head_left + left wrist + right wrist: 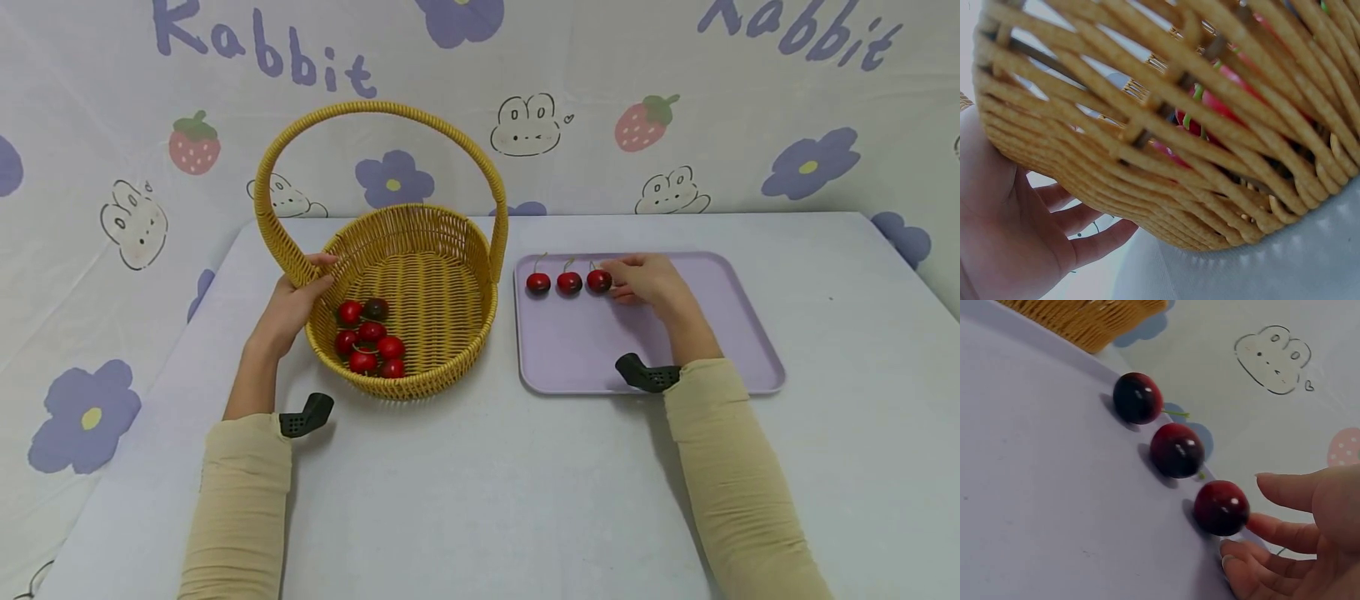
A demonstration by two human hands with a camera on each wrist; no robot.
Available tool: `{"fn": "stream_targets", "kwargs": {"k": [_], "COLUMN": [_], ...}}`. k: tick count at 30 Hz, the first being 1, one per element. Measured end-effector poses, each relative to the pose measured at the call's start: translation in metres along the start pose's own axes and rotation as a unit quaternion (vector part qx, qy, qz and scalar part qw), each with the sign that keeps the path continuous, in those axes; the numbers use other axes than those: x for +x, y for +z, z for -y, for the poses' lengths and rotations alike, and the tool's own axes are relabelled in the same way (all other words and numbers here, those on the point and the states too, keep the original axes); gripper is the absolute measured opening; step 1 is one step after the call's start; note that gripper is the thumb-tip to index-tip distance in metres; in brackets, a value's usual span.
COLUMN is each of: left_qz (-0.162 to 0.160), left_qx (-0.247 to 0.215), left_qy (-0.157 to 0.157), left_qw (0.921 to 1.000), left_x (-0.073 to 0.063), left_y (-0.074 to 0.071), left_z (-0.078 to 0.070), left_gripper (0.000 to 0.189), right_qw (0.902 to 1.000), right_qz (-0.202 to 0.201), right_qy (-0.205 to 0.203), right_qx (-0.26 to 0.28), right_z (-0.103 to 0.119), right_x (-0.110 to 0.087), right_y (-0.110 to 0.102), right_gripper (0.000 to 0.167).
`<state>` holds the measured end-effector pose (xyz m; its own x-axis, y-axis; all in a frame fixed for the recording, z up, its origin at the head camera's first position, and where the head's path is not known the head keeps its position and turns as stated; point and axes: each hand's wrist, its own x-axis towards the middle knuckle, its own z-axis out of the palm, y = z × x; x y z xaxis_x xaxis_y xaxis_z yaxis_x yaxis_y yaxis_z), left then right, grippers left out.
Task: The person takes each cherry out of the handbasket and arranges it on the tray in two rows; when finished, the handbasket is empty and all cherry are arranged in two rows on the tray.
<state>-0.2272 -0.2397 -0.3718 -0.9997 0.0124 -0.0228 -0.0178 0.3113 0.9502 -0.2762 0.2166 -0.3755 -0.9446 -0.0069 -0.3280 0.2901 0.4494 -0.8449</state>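
Head view shows work that looks partly done: three cherries (pixel 568 283) stand in a neat row on the lilac tray (pixel 585 358), while seven that I can count lie in the yellow basket (pixel 442 292). If the rest are meant for the tray as well, most are left, though nothing here settles that. The row starts at the tray's far left corner and runs along its far edge, the cherries close together with gaps between them and their stems towards the far side. Rightward and nearer the person, the tray is bare.

The basket sits left of the tray, apart from it on the white table (pixel 465 492), its tall handle (pixel 382 108) arching above. Its cherries bunch in the near left part, mostly red, one much darker; the rest of the woven floor is uncovered.

At the row's right end, the right hand (pixel 648 287) has its thumb spread away from the fingers; a fingertip seems to touch the third cherry (pixel 1222 508), which is not pinched. The left hand (pixel 287 310) holds the basket's left side by the handle's foot, thumb over the rim and fingers outside.
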Motion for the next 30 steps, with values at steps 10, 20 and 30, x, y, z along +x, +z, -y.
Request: {"fn": "stream_targets", "kwargs": {"k": [10, 20, 30], "left_qz": [0.002, 0.001, 0.001], "left_qx": [0.002, 0.01, 0.009], "left_qy": [0.003, 0.0, -0.005], "left_qw": [1.0, 0.9999, 0.9999], "left_x": [0.001, 0.0, -0.001], "left_y": [-0.001, -0.001, -0.001], "left_z": [0.0, -0.001, -0.003], "left_gripper": [0.037, 0.038, 0.038], "right_qw": [0.9868, 0.9321, 0.8858], "right_qz": [0.062, 0.156, 0.265], "right_qy": [-0.041, -0.119, -0.195], "right_qx": [0.144, 0.304, 0.327], "right_z": [0.0, 0.016, 0.037], "right_x": [-0.006, -0.016, -0.034], "right_y": [-0.025, -0.03, -0.029], "right_gripper": [0.068, 0.036, 0.039]}}
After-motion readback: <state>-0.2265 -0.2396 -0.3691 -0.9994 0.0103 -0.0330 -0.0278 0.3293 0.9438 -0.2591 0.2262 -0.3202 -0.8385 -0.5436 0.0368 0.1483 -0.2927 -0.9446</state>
